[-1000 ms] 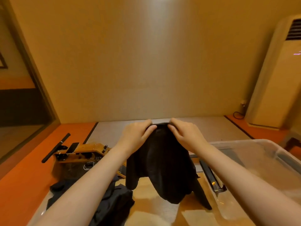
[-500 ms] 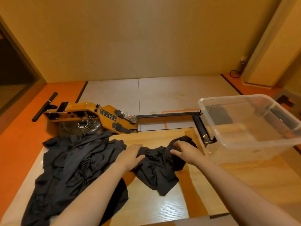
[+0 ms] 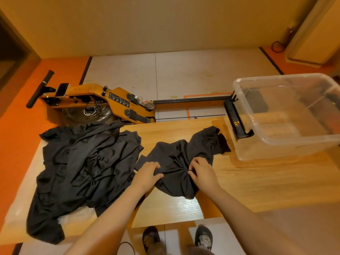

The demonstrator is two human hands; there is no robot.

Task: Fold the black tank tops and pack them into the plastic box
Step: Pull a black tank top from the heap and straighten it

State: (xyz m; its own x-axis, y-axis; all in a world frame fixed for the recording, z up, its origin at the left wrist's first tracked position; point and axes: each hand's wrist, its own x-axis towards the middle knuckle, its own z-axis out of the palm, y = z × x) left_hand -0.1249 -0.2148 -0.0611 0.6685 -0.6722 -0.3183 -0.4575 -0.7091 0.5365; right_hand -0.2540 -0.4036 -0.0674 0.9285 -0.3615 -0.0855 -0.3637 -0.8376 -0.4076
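One black tank top (image 3: 185, 157) lies crumpled on the middle of the wooden table (image 3: 257, 183). My left hand (image 3: 147, 173) grips its cloth at the left side, fingers curled into the fabric. My right hand (image 3: 201, 171) pinches a bunched fold a little to the right, so the cloth gathers between the two hands. A heap of several more black tank tops (image 3: 81, 168) covers the table's left part. The clear plastic box (image 3: 287, 140) stands at the table's right far corner; nothing black shows inside it.
A wooden rowing machine (image 3: 99, 102) with a black rail lies on the floor just beyond the table's far edge. My two shoes (image 3: 176, 238) show below the near edge. A cream cabinet stands at the far right wall.
The tank top went from hanging in the air to lying on the table. Both hands came down with it and moved toward me, bunching the cloth. The view tilted down.
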